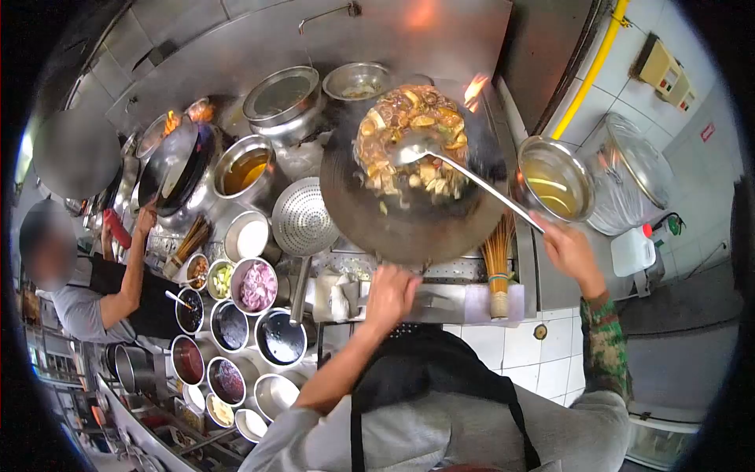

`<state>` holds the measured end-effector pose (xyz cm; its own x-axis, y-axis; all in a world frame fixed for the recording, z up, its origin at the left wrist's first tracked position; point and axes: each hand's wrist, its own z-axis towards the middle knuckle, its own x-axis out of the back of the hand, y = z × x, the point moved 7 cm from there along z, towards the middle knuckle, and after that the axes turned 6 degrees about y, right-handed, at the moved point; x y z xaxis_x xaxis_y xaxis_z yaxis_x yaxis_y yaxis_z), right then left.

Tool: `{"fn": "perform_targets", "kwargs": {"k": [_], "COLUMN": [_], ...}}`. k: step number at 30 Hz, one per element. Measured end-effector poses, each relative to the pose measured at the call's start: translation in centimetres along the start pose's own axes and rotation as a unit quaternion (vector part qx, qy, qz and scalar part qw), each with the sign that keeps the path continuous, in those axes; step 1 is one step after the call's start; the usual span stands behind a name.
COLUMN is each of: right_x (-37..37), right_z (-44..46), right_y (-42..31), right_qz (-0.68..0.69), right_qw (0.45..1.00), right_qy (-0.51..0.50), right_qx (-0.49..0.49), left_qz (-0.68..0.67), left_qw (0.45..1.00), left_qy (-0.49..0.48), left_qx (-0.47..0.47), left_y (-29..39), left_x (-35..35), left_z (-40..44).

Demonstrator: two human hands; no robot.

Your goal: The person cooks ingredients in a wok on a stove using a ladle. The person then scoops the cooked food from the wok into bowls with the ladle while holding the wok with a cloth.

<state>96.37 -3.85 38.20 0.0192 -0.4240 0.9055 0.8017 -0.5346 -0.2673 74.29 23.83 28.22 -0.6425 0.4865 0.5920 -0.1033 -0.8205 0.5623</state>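
My right hand (569, 250) is closed around the end of a long metal ladle (484, 182). The ladle's bowl lies over sliced, sauced food (413, 118) at the far side of a large dark wok (385, 224). Steam rises around the food, and a flame shows beyond the wok's far right rim. At the near rim, my left hand (393, 297) makes a fist on the wok; its exact hold is hidden under the fingers. A perforated strainer (305, 218) rests left of the wok, its handle pointing toward me.
Left of me stand several containers of sauces and ingredients, among them chopped onion (258, 285). A bamboo brush (497, 263) and a metal pot of yellowish liquid (557, 179) are on the right. At the left, another person (94, 295) works at a second wok (177, 169).
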Motion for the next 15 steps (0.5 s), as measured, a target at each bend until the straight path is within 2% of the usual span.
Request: {"fn": "perform_targets", "kwargs": {"k": [1,2,5,6,9,10,13,15], "right_x": [0.4,0.5,-0.2,-0.8,-1.7,-3.3,-6.5,-7.8], "right_z": [-0.6,-1.4,-2.7,-2.7,-2.3,-2.3,-1.2,-0.2], "right_y": [0.0,0.6,1.2,1.1,-2.6,-2.7,-4.2,-5.8], "right_qz": [0.022,0.076,0.236,0.27,0.438,0.523,0.581,0.514], "right_qw": [1.0,0.994,0.945,0.94,0.819,0.769,0.719,0.787], "right_qy": [0.014,-0.037,-0.106,-0.105,-0.125,-0.11,-0.064,-0.054], "right_qx": [-0.004,-0.068,-0.2,-0.178,-0.348,-0.35,-0.376,-0.338], "left_qz": [-0.011,0.0,0.001,0.002,0.011,0.014,-0.021,0.004], "left_qw": [1.0,1.0,0.999,0.999,1.0,0.999,1.0,1.0], "left_qy": [-0.011,0.006,0.039,0.037,0.01,-0.007,0.019,0.023], "left_qx": [0.0,-0.01,0.013,0.011,0.02,0.031,0.004,0.006], "left_y": [0.5,0.4,1.6,0.9,-1.9,-2.3,-2.2,-0.8], "left_x": [0.9,1.3,3.2,2.3,-0.6,-1.0,-0.6,1.4], "left_z": [0.2,1.7,7.5,8.4,9.7,9.7,9.7,7.8]}}
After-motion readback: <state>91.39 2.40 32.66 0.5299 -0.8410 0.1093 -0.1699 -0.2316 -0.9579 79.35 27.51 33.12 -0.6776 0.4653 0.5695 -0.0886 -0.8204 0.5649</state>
